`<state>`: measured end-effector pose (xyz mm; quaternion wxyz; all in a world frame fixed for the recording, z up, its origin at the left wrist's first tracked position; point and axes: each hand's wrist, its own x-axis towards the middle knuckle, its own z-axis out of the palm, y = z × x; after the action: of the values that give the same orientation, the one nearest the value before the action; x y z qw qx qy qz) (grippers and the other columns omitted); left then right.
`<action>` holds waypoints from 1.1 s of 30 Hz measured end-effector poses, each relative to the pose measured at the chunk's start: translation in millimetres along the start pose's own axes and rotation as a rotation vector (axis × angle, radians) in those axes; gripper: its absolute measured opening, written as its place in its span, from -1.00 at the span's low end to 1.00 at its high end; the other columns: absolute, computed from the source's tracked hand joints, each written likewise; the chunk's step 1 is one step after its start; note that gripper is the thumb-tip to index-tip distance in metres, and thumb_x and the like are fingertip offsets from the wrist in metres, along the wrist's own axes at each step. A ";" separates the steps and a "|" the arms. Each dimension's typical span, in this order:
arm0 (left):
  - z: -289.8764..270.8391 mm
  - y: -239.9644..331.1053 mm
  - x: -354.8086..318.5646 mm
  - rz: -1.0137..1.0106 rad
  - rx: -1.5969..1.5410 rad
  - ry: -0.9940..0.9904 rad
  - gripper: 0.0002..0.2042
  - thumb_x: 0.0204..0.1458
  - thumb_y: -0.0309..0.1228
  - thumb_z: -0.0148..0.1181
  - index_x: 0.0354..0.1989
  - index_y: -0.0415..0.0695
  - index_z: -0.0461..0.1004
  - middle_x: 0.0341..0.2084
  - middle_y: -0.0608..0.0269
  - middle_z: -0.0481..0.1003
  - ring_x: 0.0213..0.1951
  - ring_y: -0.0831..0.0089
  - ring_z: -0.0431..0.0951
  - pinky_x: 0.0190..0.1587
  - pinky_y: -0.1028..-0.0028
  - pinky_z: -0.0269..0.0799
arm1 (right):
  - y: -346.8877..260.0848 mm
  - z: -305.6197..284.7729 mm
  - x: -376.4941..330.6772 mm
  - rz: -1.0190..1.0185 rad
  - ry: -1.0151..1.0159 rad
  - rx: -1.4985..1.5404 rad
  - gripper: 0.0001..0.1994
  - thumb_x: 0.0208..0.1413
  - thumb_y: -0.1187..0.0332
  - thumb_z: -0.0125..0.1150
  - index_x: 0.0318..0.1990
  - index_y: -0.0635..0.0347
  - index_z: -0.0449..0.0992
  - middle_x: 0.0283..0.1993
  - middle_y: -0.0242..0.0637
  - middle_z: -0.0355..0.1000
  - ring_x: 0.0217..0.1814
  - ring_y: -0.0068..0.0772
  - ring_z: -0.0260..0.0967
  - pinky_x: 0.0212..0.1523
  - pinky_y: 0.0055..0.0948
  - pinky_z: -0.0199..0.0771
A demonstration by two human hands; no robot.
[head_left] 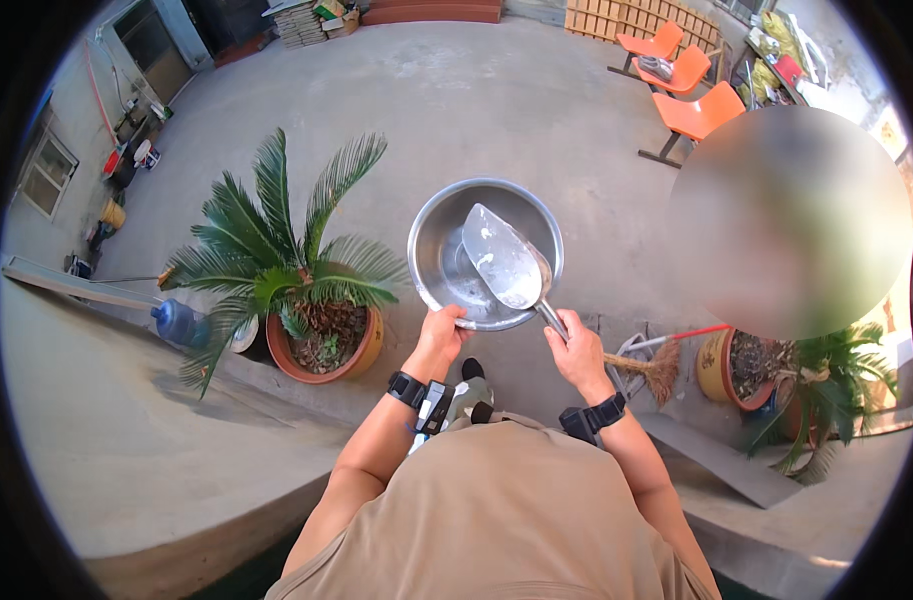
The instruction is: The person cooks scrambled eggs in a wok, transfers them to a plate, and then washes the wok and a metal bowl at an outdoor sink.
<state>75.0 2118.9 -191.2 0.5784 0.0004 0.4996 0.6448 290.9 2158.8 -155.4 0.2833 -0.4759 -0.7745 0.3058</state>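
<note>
Head view: my left grip is clamping the metal bowl by its near rim, my right grip clamping the metal scoop by its handle; scoop's slanting across the bowl's opening, potted palm standing left.

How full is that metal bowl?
The metal bowl looks nearly empty: its visible bottom shows only whitish smears, though the scoop hides part of it.

A grey concrete courtyard floor spreads in daylight — three orange moulded seats on dark metal supports stand at upper right, a pale-framed window sits in the whitish left wall — and red steps lie farthest off.
</note>
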 end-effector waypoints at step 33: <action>-48.3 535.7 668.8 0.294 -0.541 0.558 -0.77 -0.11 -0.63 -0.13 -0.22 -0.36 0.25 -0.32 0.02 0.40 -0.32 0.25 0.48 -0.38 0.39 0.52 | -140.7 418.4 943.7 0.059 -1.329 0.265 -0.50 0.07 0.08 0.00 0.07 0.22 0.18 -0.50 -0.43 0.35 -0.63 -0.69 0.19 -0.63 -0.69 0.18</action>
<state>-573.5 2677.2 -256.1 0.3018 -0.2552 0.4442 0.8040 -458.7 2881.8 -184.4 -0.2057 -0.1691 -0.7267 0.6332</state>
